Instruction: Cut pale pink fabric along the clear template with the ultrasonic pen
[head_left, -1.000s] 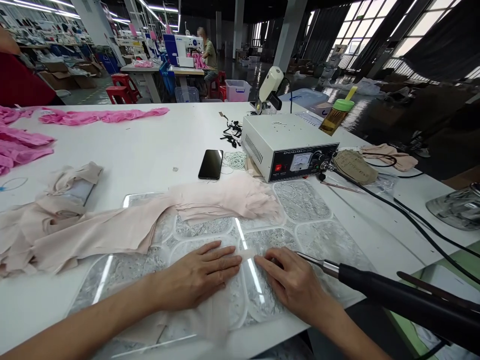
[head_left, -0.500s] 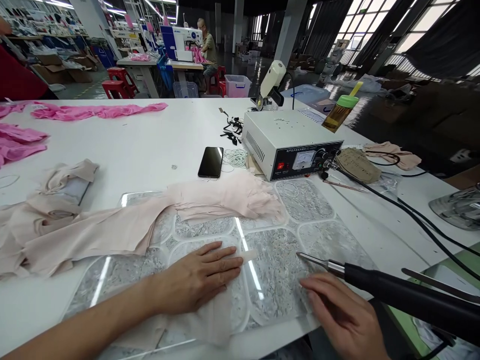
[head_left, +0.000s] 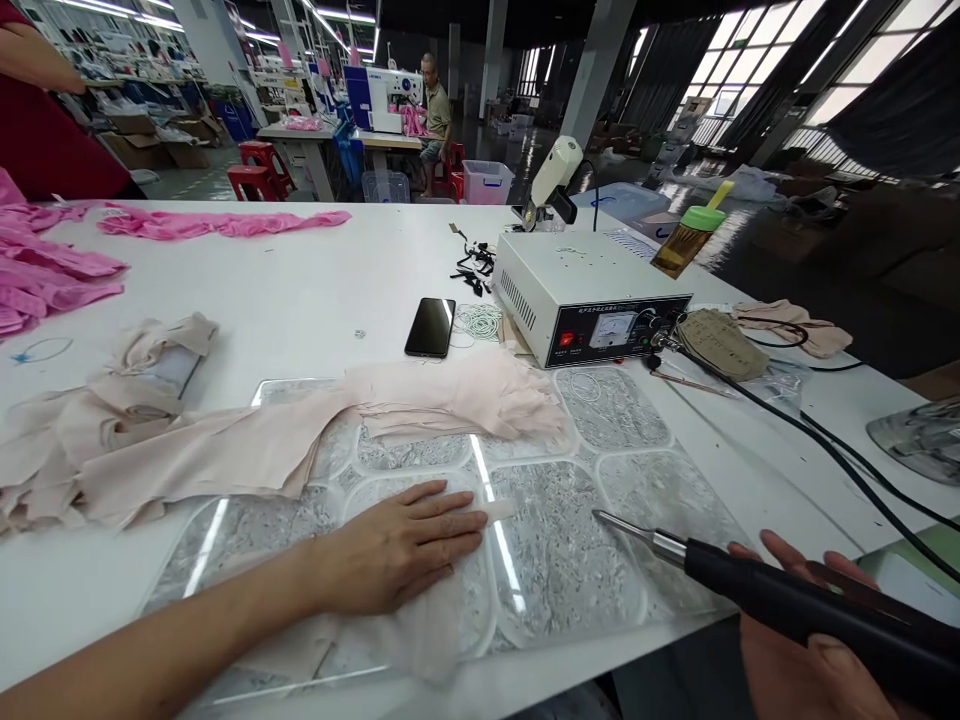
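My left hand (head_left: 405, 545) lies flat with fingers spread, pressing a sheer pale fabric piece (head_left: 427, 630) onto a patterned glass plate (head_left: 600, 560). A small pale strip (head_left: 496, 511) pokes out at its fingertips. My right hand (head_left: 787, 670) is at the lower right, wrapped from below round the black handle of a metal-tipped handheld tool (head_left: 787, 600). Its fingers show past the far side of the handle. The tool's tip (head_left: 622, 525) hovers just over the plate, right of my left hand.
More pale pink fabric (head_left: 450, 400) drapes over the plate's far side, with a beige pile (head_left: 112, 430) at left. A white control box (head_left: 585, 290), a phone (head_left: 431, 327), a bottle (head_left: 686, 235) and black cables (head_left: 825, 440) sit beyond. A person in red (head_left: 45, 120) stands far left.
My right hand left the fabric beside my left hand, drew back to the lower right and came up round the tool's handle. My left hand stayed in place.
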